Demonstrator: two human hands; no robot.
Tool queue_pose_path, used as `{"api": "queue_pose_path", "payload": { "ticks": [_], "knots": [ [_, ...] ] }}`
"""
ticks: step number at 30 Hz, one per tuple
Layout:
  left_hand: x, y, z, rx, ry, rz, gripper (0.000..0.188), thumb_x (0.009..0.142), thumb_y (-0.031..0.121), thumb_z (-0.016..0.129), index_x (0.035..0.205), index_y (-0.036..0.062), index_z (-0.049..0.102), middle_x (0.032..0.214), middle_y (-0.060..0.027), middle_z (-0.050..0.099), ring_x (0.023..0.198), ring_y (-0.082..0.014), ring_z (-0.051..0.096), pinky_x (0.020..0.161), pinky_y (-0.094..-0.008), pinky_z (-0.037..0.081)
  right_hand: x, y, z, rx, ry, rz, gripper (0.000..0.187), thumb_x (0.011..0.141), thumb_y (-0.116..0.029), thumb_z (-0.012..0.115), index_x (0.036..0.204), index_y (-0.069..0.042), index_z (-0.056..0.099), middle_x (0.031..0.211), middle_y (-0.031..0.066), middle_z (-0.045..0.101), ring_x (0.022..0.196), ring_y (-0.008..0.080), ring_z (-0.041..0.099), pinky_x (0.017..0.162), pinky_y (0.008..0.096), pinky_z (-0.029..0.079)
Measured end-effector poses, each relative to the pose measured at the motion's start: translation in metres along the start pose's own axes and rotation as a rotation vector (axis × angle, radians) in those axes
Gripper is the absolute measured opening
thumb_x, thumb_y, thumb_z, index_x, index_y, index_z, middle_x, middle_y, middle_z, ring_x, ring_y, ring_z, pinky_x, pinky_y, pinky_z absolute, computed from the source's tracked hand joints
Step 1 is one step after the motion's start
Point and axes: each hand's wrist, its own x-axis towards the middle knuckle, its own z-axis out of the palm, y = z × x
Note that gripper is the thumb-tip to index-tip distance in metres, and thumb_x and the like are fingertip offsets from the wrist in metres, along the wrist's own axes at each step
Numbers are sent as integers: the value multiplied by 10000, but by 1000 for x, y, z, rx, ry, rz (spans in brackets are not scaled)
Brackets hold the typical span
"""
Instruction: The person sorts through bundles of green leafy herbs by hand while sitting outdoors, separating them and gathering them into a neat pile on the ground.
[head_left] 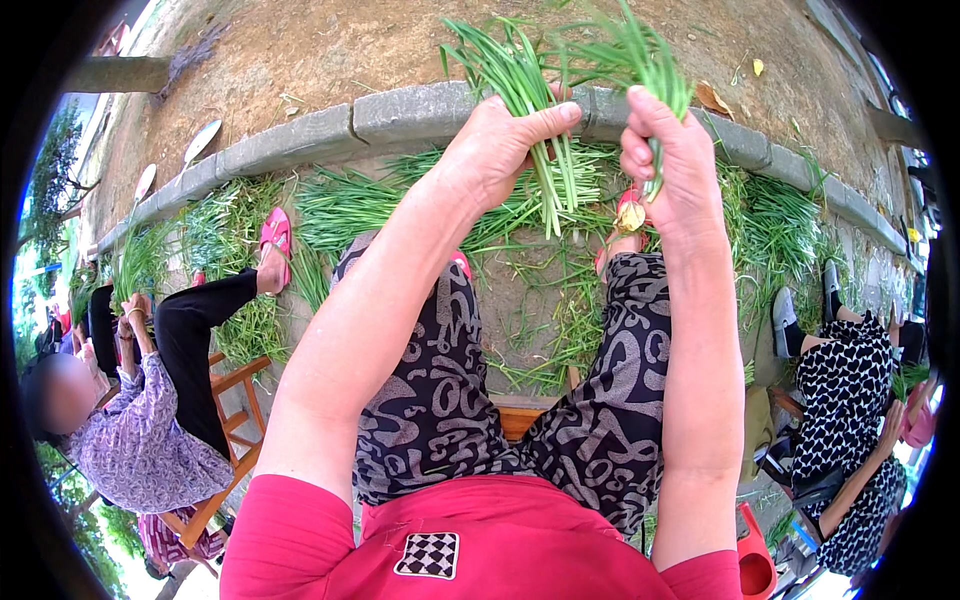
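A grey stone curb (410,113) curves across the far side, with brown earth (330,50) beyond it and a small yellow leaf (757,67) at far right. On the left, a person in a purple patterned blouse (150,445), black trousers (205,315) and pink sandal (276,238) has a wooden chair (241,373) just beside. A black-and-white patterned garment (845,410) and grey shoe (784,312) show at right.

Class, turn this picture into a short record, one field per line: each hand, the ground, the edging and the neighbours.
Left hand: the left hand grips a bunch of green stalks, cut ends toward the wearer
Right hand: the right hand holds a second green bunch, its leaf tips blurred
Ground: piles of greens lie along the near side of the curb
Edging: gray stone curb
Neighbours: a person in a purple patterned top at left; another in black-and-white clothing at right
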Motion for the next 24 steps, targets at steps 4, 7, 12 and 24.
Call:
{"api": "queue_pose_path", "payload": {
  "ticks": [4,7,12,24],
  "knots": [
    [1,1,0,-50,82,-74,294,793,181,719,1033,57,603,853,3,599,773,-109,554,683,-266,455,7,-2,-11,307,71,-100,163,828,-90,645,857,-38,493,677,30,513,470,84,435,372,187,314],
    [4,0,-5,-93,178,-92,227,800,181,713,977,77,616,845,18,613,762,-103,569,668,-259,468,7,-7,-17,381,146,-165,163,822,-57,641,898,-6,506,764,92,579,488,79,450,372,181,323],
    [4,-2,-6,-112,158,-76,198,803,174,710,952,79,621,832,18,614,742,-105,571,652,-259,470,2,-1,-6,-72,47,-18,277,776,-91,709,931,20,508,747,73,583,492,55,457,378,159,329],
    [2,-1,-2,-130,-44,-68,272,839,173,665,1067,45,589,963,-31,629,880,-124,586,774,-291,486,-7,5,11,-536,-160,-68,442,692,-141,781,1051,-6,560,872,41,629,740,104,568,658,247,463]
  ]
}}
